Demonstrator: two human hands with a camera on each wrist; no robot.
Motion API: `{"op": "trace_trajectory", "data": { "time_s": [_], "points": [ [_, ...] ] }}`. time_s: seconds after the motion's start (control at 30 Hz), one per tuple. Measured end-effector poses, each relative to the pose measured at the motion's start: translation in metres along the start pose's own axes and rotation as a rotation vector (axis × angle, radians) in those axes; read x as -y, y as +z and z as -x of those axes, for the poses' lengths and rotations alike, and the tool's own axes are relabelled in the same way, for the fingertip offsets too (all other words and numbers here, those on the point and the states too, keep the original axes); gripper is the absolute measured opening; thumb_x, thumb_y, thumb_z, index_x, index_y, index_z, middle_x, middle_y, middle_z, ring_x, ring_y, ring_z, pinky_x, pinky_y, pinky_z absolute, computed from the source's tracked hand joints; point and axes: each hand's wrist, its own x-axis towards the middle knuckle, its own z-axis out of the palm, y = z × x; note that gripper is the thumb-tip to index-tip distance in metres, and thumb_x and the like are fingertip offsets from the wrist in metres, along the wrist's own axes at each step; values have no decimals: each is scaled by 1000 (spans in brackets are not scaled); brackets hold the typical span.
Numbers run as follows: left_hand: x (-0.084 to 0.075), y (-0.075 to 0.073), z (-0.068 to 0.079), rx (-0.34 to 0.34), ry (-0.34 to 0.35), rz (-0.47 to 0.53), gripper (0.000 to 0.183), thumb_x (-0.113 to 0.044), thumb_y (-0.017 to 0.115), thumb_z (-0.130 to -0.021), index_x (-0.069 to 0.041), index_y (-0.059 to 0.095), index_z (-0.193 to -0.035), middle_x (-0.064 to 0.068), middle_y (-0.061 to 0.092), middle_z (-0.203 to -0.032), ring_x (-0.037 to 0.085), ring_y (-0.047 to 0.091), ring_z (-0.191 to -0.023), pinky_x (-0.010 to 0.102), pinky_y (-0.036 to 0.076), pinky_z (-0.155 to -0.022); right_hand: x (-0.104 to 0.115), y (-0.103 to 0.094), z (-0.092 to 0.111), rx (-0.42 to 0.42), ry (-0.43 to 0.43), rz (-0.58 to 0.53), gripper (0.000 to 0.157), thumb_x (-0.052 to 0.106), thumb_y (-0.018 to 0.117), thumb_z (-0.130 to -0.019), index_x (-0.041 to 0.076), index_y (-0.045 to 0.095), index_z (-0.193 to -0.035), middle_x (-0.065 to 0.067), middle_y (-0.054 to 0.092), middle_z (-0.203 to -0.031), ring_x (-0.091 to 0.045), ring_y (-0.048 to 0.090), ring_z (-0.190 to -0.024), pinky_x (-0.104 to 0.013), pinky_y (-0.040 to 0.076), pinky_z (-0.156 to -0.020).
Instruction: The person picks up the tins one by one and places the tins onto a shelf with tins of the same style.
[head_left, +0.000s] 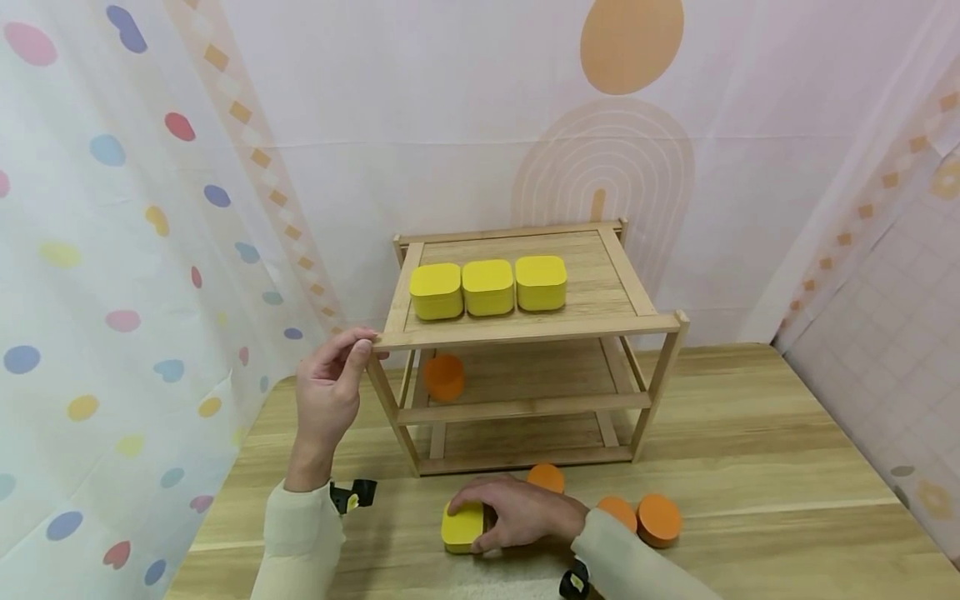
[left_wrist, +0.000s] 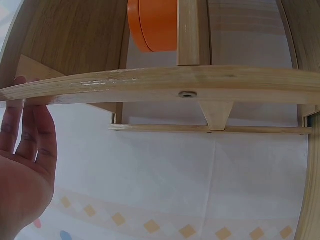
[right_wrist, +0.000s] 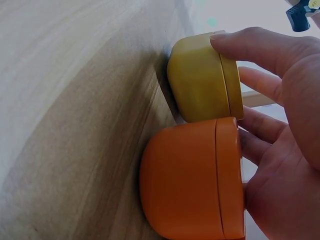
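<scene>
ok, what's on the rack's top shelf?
Three yellow boxes in a row, toward the left of the top shelf. The surface directly beneath them is covered, and their insides can't be seen.

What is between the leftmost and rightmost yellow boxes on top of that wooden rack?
The middle yellow box stands between the leftmost box and the rightmost box on the wooden rack, as the head view shows.

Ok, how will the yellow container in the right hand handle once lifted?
The yellow container looks rigid, judging by its clean, undented shape. It could slip a little, being smooth. The lid might part if the right hand lifts by it alone, as a seam runs below it.
</scene>
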Motion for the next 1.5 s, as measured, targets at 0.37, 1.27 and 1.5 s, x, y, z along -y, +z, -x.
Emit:
{"op": "trace_trajectory", "data": {
  "time_s": [0.37, 1.27, 1.5],
  "points": [
    [1, 0, 0, 6, 6, -3, 15, 7, 56, -97, 18, 62, -105, -3, 73, -100, 11, 71, -80, 21, 57, -79, -1, 0, 0, -13, -1, -4, 45, 27, 74, -91, 21, 59, -133, 7, 58, -134, -2, 54, -118, -21, 47, -96],
    [2, 0, 2, -10, -7, -9, 13, 8, 56, -96, 18, 63, -102, -2, 73, -98, 10, 70, -79, 19, 56, -78, 5, -8, 2, -43, -18, -103, 40, 28, 63, -99, 17, 58, -137, 2, 56, -136, -4, 53, -117, -24, 45, -99],
    [2, 0, 2, -6, -9, -3, 14, 7, 56, -96, 18, 62, -102, -3, 73, -98, 9, 70, -80, 20, 56, -78, 8, -14, 4, -66, -7, -131, 40, 28, 63, -99, 16, 58, -137, 2, 55, -138, -8, 51, -125, -29, 43, -107]
  ]
}}
